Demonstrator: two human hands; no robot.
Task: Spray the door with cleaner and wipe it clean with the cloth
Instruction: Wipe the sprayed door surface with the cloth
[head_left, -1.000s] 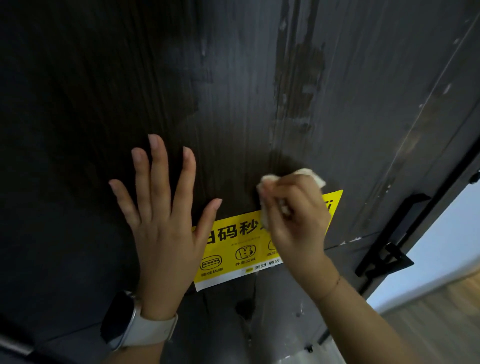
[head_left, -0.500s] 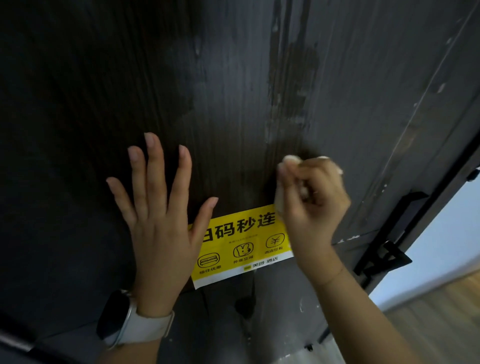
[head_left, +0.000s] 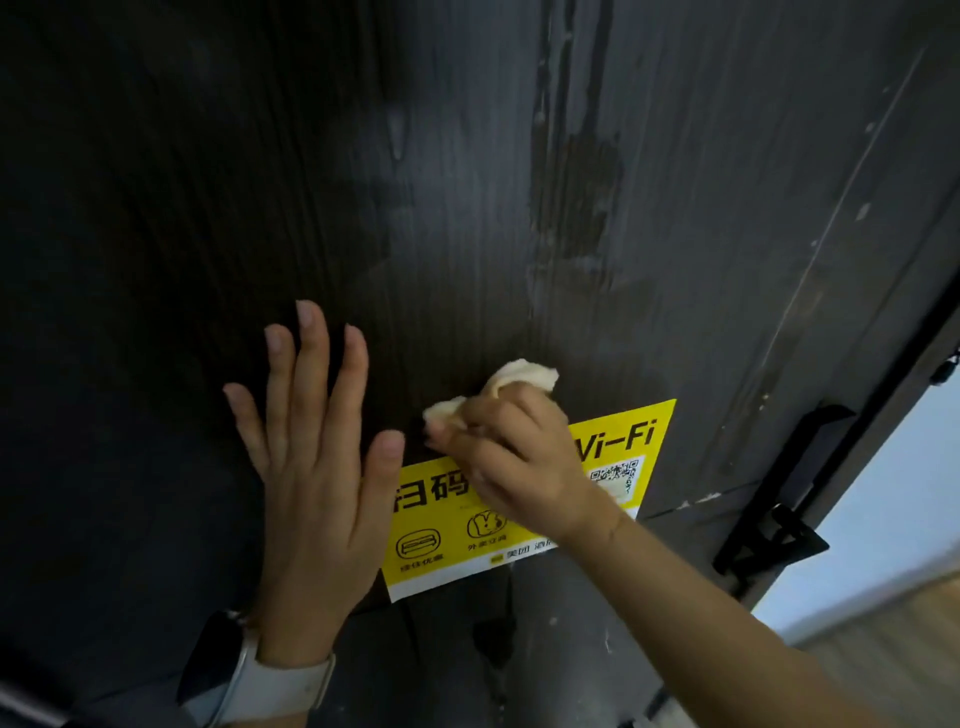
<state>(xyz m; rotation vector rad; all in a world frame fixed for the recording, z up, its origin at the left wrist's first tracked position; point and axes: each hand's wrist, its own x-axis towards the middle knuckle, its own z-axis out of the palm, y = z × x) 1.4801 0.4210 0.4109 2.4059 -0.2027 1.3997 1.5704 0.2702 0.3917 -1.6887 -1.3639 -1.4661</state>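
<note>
The door fills nearly everything in front of the person: a dark, wood-grained panel, with paler streaks and a worn, scuffed patch running down its upper right part. Low on it a yellow sticker is stuck flat, printed with black characters, "Wi-Fi", a small QR code and a row of icons above a white strip.

Pressed against the door just above the sticker's top edge is the cloth, a small pale cream wad. The right hand has it bunched up, fingers curled tight around it so that only two folds poke out above and to the left of the knuckles. That hand and its wrist lie across the middle of the sticker, covering part of the lettering, and the bare forearm runs down to the lower right.

Just beside it, the left hand lies flat on the door, palm against the wood, fingers straight and spread, gripping nothing. Its thumb tip comes close to the right hand's knuckles, and its edge overlaps the sticker's left corner. A watch with a dark face and a light strap sits on that wrist.

Further right, a black metal handle stands at the door's edge. Past it show a pale wall and a strip of wooden floor.
</note>
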